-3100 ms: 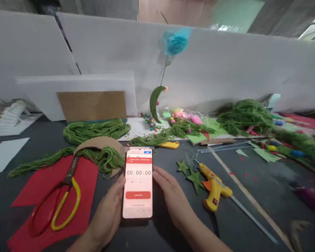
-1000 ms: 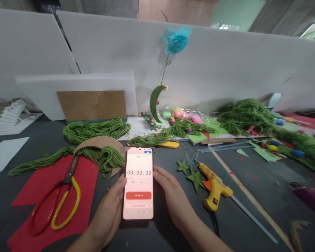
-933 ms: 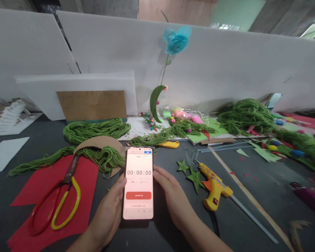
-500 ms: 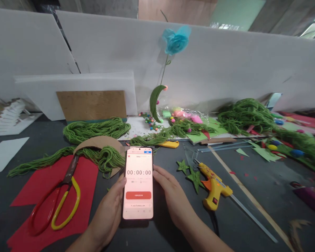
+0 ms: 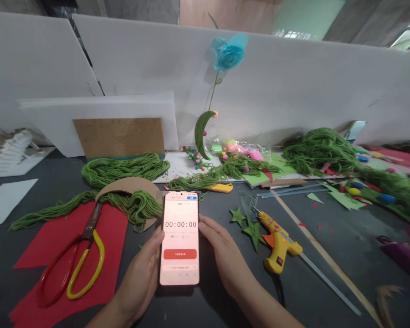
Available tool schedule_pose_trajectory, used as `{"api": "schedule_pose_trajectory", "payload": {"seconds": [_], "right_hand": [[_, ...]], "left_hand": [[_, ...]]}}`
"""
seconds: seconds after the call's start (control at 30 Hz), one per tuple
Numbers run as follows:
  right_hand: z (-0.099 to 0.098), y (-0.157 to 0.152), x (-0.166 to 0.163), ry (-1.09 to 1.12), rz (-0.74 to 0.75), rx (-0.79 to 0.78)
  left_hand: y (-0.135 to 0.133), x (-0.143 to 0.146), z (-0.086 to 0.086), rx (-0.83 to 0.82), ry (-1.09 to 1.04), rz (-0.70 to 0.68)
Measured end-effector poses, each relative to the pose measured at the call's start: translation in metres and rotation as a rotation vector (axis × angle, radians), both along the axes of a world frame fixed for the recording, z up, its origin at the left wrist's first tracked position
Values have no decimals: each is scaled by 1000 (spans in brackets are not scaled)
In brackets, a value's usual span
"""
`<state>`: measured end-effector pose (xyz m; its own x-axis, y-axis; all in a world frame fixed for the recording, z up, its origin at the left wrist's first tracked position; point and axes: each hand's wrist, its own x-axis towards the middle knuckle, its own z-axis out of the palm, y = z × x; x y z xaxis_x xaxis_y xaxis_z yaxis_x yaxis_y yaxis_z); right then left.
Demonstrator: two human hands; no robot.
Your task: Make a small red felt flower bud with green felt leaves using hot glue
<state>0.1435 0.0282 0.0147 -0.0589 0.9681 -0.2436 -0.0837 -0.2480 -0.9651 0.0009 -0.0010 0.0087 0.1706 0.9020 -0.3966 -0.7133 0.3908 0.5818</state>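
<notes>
A smartphone (image 5: 180,239) is held upright between my two hands, its screen facing me with "00:00:00" above a red button. My left hand (image 5: 141,273) grips its left edge, thumb along the side. My right hand (image 5: 225,259) holds the right edge, fingers partly hidden behind the phone. To the left, scissors (image 5: 87,234) with one red and one yellow handle lie on red paper (image 5: 105,269). On the right are a yellow glue gun (image 5: 280,246) with a glue stick in its back and green felt-like stars (image 5: 254,232).
Green yarn bundles (image 5: 126,169) lie behind the phone, with a cardboard crescent (image 5: 130,186) among them. A yellow cutter (image 5: 220,187) is nearby. A blue flower (image 5: 228,52) on a wire rises from a green crescent (image 5: 201,134). White boards (image 5: 140,59) stand along the back.
</notes>
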Motion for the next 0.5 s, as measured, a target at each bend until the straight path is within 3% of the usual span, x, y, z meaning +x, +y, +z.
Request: {"api": "schedule_pose_trajectory", "payload": {"seconds": [0.5], "right_hand": [[0,0,1,26,34,-7]], "left_hand": [[2,1,1,-16,-11,3]]}}
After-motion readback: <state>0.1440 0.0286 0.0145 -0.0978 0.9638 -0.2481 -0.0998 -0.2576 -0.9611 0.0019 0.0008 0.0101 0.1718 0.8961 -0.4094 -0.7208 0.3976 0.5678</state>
